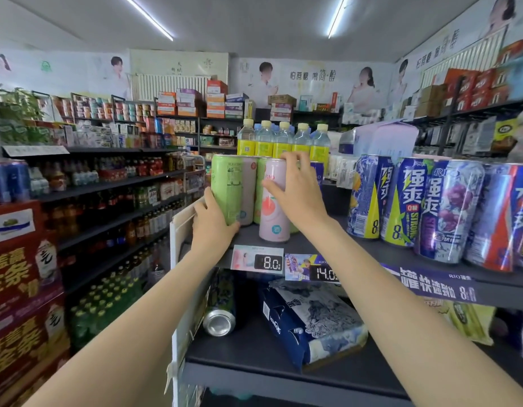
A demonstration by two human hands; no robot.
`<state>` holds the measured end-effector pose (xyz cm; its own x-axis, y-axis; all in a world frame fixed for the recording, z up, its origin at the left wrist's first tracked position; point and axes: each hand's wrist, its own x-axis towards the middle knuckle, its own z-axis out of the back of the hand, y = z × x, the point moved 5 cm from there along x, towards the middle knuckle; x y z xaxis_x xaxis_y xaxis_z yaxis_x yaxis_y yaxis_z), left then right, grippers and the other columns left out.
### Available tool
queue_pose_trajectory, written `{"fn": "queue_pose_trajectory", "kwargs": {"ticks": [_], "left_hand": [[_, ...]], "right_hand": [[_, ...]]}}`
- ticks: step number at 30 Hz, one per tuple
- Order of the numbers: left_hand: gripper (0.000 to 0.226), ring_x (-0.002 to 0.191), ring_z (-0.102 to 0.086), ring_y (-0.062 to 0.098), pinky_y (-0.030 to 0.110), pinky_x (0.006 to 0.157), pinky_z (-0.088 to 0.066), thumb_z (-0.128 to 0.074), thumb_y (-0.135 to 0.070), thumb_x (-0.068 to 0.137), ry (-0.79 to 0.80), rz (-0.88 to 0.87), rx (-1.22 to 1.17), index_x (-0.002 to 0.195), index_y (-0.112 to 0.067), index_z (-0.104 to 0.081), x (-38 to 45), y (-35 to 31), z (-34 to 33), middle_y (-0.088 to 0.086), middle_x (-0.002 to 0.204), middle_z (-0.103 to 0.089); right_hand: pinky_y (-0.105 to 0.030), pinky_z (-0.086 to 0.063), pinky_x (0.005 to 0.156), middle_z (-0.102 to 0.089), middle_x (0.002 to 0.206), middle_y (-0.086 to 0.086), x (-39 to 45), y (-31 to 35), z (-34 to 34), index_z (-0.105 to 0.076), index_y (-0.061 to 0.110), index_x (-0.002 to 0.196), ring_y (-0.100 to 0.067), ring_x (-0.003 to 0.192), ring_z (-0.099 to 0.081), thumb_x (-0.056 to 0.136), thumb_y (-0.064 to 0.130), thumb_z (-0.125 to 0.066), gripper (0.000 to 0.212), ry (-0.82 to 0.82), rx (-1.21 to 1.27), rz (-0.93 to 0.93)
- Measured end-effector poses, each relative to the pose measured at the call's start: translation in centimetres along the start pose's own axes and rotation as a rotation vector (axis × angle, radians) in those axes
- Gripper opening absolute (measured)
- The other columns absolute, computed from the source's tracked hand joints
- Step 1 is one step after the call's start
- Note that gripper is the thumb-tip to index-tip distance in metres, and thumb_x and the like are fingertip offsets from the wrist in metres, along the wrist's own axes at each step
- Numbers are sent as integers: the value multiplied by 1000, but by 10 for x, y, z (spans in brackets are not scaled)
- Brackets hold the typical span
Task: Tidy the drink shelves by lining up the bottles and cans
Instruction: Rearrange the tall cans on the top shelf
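Shop aisle, dark top shelf [372,251]: your left hand [213,221] grips the green can [226,192] at the shelf's left end, right hand [295,189] grasps the pink can [273,207] beside it

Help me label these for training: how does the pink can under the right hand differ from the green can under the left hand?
The pink can carries a peach picture; the green can shows mostly small print. The pink can stands nearer the shelf's front edge, the green can further left by the shelf end. The right hand grips the pink can near its top, while the left hand holds the green can low on its side. Both are tall, slim and upright.
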<state>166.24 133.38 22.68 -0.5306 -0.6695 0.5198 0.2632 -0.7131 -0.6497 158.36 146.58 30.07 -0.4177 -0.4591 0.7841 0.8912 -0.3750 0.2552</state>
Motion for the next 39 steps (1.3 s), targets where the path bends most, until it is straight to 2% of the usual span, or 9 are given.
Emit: {"fn": "queue_pose_trajectory", "kwargs": {"ticks": [2, 6, 10, 14, 21, 26, 30, 35, 39], "left_hand": [[84, 121, -42, 36, 38, 96, -37, -67, -18, 83, -50, -56, -12, 145, -4, -12, -8, -4, 4, 21, 138, -31], [38, 104, -45, 22, 22, 86, -35, -56, -1, 83, -309, -298, -148, 121, -2, -48, -61, 9, 20, 14, 116, -48], [27, 94, -45, 20, 24, 83, -35, -44, -4, 77, -202, -450, -44, 102, -5, -53, -130, 60, -13, 13, 104, -51], [38, 103, -46, 32, 33, 88, -35, -52, -11, 83, 95, -243, 86, 120, -1, -49, -143, 103, -62, 18, 114, -48], [60, 120, -40, 46, 47, 100, -35, -58, -39, 88, 350, 174, 274, 140, -22, -32, -108, 121, -112, 21, 135, -37], [51, 112, -43, 48, 45, 87, -43, -55, -32, 91, 260, 292, 240, 137, -26, -35, -112, 113, -124, 24, 131, -35], [47, 107, -44, 45, 40, 84, -42, -56, -27, 86, 255, 256, 77, 131, -31, -41, -138, 108, -115, 21, 120, -41], [30, 60, -51, 18, 22, 60, -44, -57, -15, 88, 219, 386, -541, 116, -22, -57, -158, 110, -70, 2, 66, -54], [26, 74, -60, 20, 38, 76, -58, -58, -14, 89, 444, 546, -862, 113, -22, -60, -187, 113, -34, 12, 83, -57]], "right_hand": [[-37, -33, 103, -29, 142, -9, -9, -3, 11, -31, 13, 140, -29, 130, -31, 89, 37, -58, 63, 25, -24, 5], [-35, -41, 98, -39, 130, -14, -62, -19, 45, -43, 6, 129, -25, 121, -42, 91, 21, -56, 42, -142, 20, 92], [-39, -46, 91, -48, 112, -18, -142, -28, 35, -55, -1, 109, -25, 105, -49, 87, 8, -55, 24, -149, 40, 226], [-28, -39, 95, -52, 109, -17, -198, -29, -8, -59, 0, 103, -23, 102, -49, 86, 14, -52, 23, 58, 11, 347], [-43, -33, 101, -35, 136, -8, -222, -92, -82, -45, 12, 131, -29, 121, -34, 88, 40, -59, 53, 503, -211, -39], [-41, -24, 104, -35, 136, -5, -232, -108, -99, -41, 15, 134, -29, 120, -34, 81, 41, -65, 64, 512, -192, -98], [-40, -24, 105, -34, 137, -5, -231, -109, -98, -40, 16, 135, -28, 121, -34, 81, 43, -64, 65, 495, -219, -92], [-38, -26, 106, -36, 138, -3, -227, -111, -94, -39, 19, 135, -27, 126, -34, 84, 53, -58, 64, 586, -120, -174], [-26, -33, 98, -46, 137, 1, -224, -85, -78, -39, 21, 135, -17, 127, -43, 87, 47, -55, 57, 559, 313, -400]]}}
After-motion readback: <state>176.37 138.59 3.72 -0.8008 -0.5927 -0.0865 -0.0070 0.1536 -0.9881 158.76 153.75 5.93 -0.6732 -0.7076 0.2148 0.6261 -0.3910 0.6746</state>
